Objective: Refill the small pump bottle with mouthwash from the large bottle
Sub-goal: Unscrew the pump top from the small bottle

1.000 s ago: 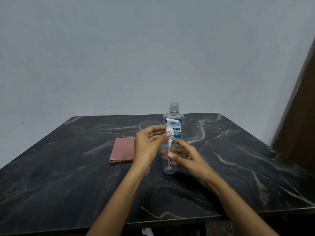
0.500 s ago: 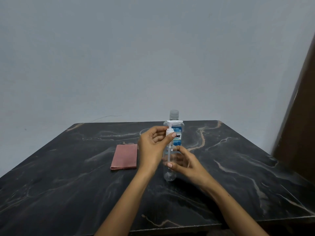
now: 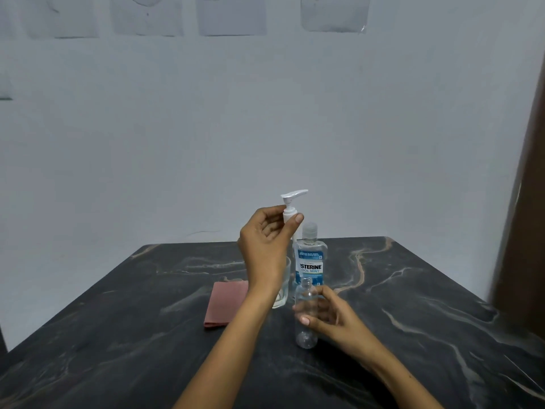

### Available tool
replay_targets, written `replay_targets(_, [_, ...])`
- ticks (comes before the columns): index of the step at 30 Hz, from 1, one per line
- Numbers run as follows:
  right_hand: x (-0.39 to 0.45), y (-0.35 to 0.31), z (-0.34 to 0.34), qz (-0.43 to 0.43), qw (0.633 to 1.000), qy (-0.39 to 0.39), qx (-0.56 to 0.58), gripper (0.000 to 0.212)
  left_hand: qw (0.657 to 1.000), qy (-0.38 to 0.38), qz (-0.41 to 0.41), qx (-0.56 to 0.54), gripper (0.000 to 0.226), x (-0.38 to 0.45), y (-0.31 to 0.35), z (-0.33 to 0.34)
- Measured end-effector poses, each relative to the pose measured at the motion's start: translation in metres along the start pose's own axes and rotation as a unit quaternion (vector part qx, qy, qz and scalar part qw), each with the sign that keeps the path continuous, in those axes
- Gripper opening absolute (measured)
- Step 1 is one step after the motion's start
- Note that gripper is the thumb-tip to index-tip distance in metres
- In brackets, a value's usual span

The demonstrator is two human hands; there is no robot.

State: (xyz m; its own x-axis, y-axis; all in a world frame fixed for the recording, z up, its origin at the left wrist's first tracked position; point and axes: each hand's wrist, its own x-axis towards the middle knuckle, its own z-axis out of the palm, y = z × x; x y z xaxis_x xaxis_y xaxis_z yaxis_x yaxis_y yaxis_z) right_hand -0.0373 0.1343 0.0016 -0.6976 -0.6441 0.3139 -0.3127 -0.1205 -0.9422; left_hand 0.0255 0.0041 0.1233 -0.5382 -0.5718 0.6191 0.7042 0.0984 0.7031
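The small clear bottle [image 3: 306, 335] stands upright on the dark marble table [image 3: 413, 305], its neck open and nothing visible inside. My right hand [image 3: 327, 312] grips its middle from the right. My left hand [image 3: 265, 240] is raised above it and pinches the collar of the white pump head [image 3: 292, 199], whose dip tube hangs down behind my fingers. Just behind the small bottle stands the large mouthwash bottle [image 3: 309, 261], capped, with a blue and white label.
A clear drinking glass [image 3: 281, 293] stands behind my left wrist, left of the large bottle. A folded pinkish cloth [image 3: 225, 302] lies flat to the left. Paper sheets hang on the wall at the top. A brown door edge [image 3: 525, 202] runs down the right side.
My left hand has lifted the pump head up and out of the small bottle, leaving the neck open. The right hand kept its hold on the bottle. The camera tilted upward.
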Motion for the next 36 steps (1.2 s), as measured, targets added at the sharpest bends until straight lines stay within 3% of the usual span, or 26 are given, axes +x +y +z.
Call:
replay_targets(8, [-0.004, -0.004, 0.0, 0.018, 1.0, -0.005, 0.003, 0.042, 0.999, 0.023, -0.003, 0.024, 0.021, -0.001, -0.005, -0.022])
replay_targets(22, [-0.004, -0.004, 0.002, 0.033, 0.999, 0.011, -0.009, 0.042, 0.965, 0.001, -0.166, 0.202, 0.036, -0.038, -0.08, -0.08])
replay_targets(29, [-0.002, 0.001, 0.001, 0.028, 0.998, 0.002, -0.065, 0.045, 0.944, -0.041, -0.149, 0.292, 0.021, -0.052, -0.094, -0.085])
replay_targets(36, [-0.002, 0.0, 0.004, 0.017, 0.996, -0.003, -0.088, 0.049, 0.887, -0.117, -0.096, 0.436, 0.032, -0.06, -0.09, -0.083])
